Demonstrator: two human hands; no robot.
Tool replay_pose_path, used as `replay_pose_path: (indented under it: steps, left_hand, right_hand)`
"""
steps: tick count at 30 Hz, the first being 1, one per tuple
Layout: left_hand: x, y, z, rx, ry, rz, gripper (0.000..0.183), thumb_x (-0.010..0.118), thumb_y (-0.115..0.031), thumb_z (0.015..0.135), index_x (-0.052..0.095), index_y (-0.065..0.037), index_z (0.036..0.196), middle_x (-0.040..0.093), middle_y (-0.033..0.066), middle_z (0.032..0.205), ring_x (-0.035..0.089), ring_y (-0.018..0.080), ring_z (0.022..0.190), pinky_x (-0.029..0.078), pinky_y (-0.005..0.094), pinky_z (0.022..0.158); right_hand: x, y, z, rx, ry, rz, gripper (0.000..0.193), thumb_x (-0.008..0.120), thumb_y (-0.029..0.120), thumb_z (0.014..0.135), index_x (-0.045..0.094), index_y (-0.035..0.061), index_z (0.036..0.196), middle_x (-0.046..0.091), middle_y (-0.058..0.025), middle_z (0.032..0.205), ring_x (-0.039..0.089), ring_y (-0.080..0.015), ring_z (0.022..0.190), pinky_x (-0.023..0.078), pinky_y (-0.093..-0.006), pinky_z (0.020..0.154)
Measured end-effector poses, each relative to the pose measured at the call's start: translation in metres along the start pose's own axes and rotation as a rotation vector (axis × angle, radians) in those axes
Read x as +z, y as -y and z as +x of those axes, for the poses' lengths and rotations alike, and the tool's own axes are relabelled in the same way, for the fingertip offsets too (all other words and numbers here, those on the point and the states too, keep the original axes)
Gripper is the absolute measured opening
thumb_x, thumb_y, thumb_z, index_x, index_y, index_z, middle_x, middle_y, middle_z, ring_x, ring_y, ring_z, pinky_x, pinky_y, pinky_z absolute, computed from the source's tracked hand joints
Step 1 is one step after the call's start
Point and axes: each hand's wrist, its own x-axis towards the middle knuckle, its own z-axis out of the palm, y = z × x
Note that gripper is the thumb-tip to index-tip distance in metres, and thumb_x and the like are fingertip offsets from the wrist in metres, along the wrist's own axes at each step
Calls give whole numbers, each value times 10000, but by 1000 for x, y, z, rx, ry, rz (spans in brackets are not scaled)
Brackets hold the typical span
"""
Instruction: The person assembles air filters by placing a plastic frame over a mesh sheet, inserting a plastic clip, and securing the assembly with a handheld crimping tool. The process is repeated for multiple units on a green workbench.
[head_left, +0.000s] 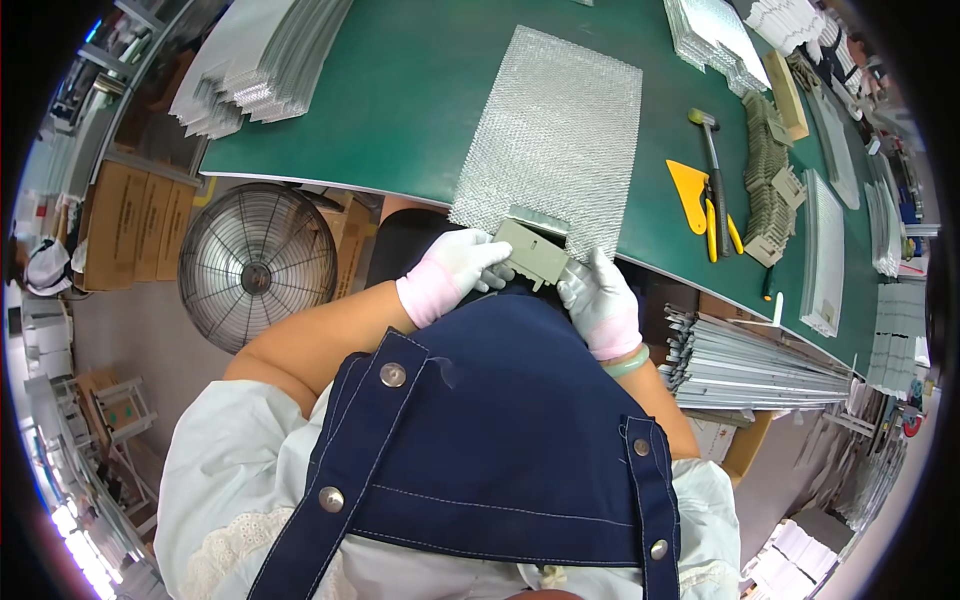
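My left hand, in a white glove with a pink cuff, is closed on the left end of a grey-green plastic piece. Small tabs stick out along the piece's near edge. Beyond it, a silver metal mesh panel lies on the green table, its near end reaching the edge. That end has a notch, partly hidden behind the plastic piece. My right hand, gloved the same way, closes around the panel's near right corner. Its fingertips are beside the right end of the plastic piece.
Right of the panel lie a hammer, an orange scraper and yellow-handled pliers. Farther right are rows of grey-green plastic pieces. Stacked panels stand far left. A floor fan and metal strips are below table level.
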Motion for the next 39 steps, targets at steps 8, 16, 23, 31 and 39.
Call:
replay_pose_path:
  steps: [8,16,23,31,39]
  left_hand:
    - [-7,11,10,-16,57,-101,309,609,-261,947,623,32,1042,702,134,937,664,168,801,544,293,725]
    - [-6,8,9,-14,28,14,316,597,-255,947,621,42,1054,702,135,942,666,171,810,545,296,734]
    - [-2,-5,3,-20,39,44,276,603,-260,962,595,14,999,671,95,900,600,84,741,520,226,687]
    - [-1,-5,2,-13,5,108,319,591,-278,956,617,30,1036,697,124,930,655,154,804,539,285,727]
    - [-1,-6,2,-17,12,116,342,585,-278,953,619,41,1071,705,129,937,668,172,805,548,304,737]
  right_hand:
    - [-2,-1,2,15,-22,16,317,586,323,1001,565,49,1160,670,-151,1072,657,-224,936,526,-321,746]
    - [15,12,-28,-255,-407,-545,513,681,315,937,456,8,1282,578,-134,1147,626,-213,968,537,-329,777]
    - [8,29,-16,-953,-420,-1567,603,751,320,867,479,-37,1271,585,-159,1060,601,-244,899,516,-353,822]
    - [86,44,3,-638,-490,-2112,636,809,429,726,516,-4,1089,572,-194,985,604,-378,934,525,-462,792]
    - [74,40,13,-687,-480,-2058,623,807,406,724,511,-15,1074,564,-215,1003,599,-404,934,523,-472,800]
